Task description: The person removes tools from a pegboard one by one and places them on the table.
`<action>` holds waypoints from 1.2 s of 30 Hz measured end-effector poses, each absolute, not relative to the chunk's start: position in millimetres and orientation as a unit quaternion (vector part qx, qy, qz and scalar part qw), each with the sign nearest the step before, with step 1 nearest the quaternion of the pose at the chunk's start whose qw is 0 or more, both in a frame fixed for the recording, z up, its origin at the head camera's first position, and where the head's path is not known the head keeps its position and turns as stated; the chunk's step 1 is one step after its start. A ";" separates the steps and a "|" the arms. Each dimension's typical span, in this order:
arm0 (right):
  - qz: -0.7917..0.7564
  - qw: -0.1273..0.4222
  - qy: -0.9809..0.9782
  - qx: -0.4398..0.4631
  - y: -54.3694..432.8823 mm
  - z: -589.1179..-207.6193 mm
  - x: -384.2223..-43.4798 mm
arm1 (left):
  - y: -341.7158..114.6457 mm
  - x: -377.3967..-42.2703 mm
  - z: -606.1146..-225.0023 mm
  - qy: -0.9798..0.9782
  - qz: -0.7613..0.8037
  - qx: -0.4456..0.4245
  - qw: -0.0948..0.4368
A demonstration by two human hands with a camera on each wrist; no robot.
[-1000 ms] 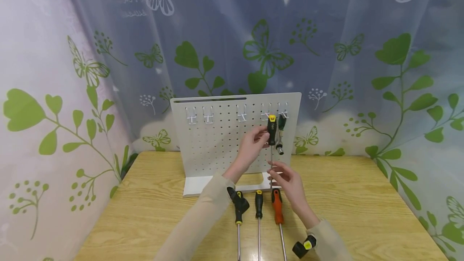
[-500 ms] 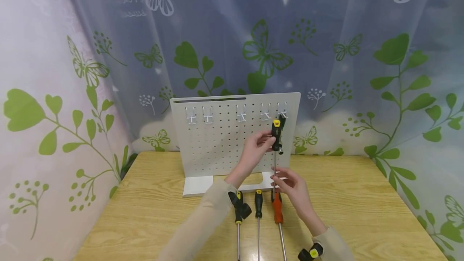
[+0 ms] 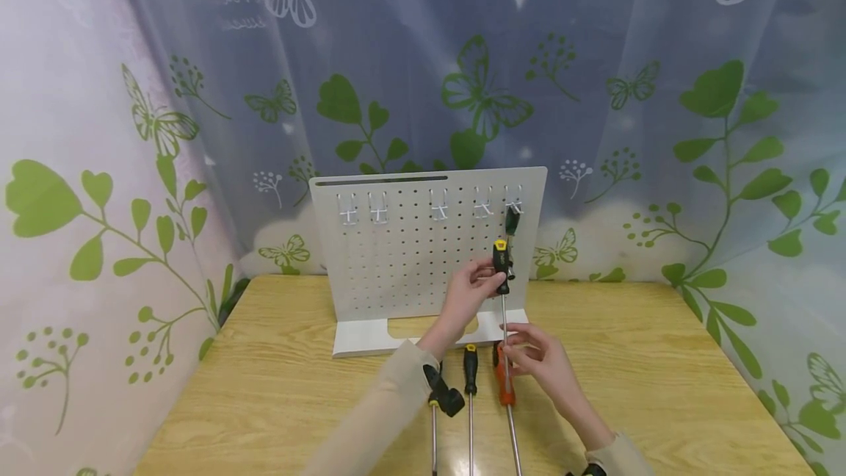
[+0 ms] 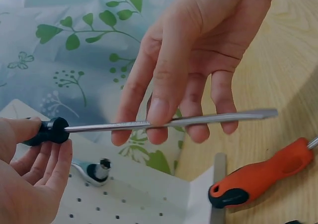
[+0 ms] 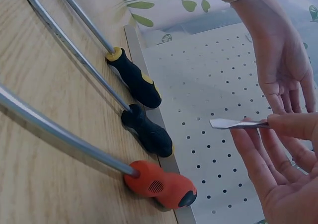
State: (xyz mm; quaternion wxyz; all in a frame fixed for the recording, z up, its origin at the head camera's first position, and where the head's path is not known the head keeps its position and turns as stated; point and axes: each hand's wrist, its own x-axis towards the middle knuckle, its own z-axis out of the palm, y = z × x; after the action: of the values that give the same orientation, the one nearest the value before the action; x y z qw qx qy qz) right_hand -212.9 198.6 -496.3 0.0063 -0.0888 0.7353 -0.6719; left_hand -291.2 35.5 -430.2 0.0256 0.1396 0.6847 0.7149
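A flat-blade screwdriver (image 3: 501, 259) with a black and yellow handle is held upright in front of the pegboard's right side. My left hand (image 3: 468, 292) pinches its handle between thumb and fingers. Lower down, my right hand (image 3: 543, 362) pinches the steel shaft (image 4: 198, 119) between thumb and fingers, as the left wrist view shows. The flat tip (image 5: 223, 123) sticks out past the right fingers in the right wrist view. Behind the handle, a ratchet wrench (image 3: 512, 220) with a dark handle hangs from the rightmost hook, partly hidden.
The white pegboard (image 3: 396, 263) carries several wire hooks along its top. On the wooden table (image 3: 264, 388) lie a red-handled screwdriver (image 3: 507, 391), a black-handled screwdriver (image 3: 471, 369) and another screwdriver (image 5: 134, 80) with black and yellow grip. A patterned curtain (image 3: 396, 57) hangs behind.
The held screwdriver has come down and slightly to the right, away from the hooks. Both hands have moved with it, the right hand now over the red handle.
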 end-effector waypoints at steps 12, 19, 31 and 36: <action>-0.669 -0.004 0.739 -0.081 210.8 -506.1 -201.2 | 48.0 -278.6 -452.8 0.675 0.723 0.133 0.058; -0.666 0.023 0.743 -0.057 222.8 -509.4 -191.4 | 60.3 -272.3 -467.1 0.673 0.726 0.120 0.075; -0.653 0.052 0.754 -0.042 246.4 -518.0 -171.2 | 76.8 -258.4 -481.6 0.688 0.709 0.124 0.088; -0.649 0.062 0.757 -0.046 254.4 -524.1 -164.0 | 85.8 -255.7 -492.9 0.714 0.685 0.124 0.081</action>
State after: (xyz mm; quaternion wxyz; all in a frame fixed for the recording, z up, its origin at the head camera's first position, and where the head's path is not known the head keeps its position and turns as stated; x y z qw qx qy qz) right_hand -164.0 254.4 -524.1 0.0620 -0.0463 0.7570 -0.6488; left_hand -255.7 85.8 -492.9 0.0807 0.1240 0.7136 0.6847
